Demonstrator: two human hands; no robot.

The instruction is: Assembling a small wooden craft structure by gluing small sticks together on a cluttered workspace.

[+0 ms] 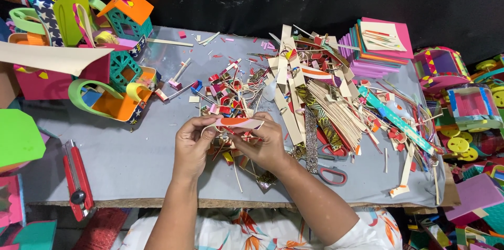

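Observation:
My left hand [192, 144] and my right hand [263, 146] meet at the middle of the grey table [131, 160]. Together they pinch a small curved strip of orange, red and white foam [239, 122], left fingers at its left end, right fingers at its right end. Under and behind the hands lies a heap of coloured scraps and thin strips [231, 90].
A red box cutter [77, 179] lies at the front left edge. Scissors with red-grey handles [329, 171] rest right of my right hand. A bundle of cream strips [331, 111], stacked foam sheets [375, 48], and foam models [113, 40] and boxes [462, 103] crowd the sides.

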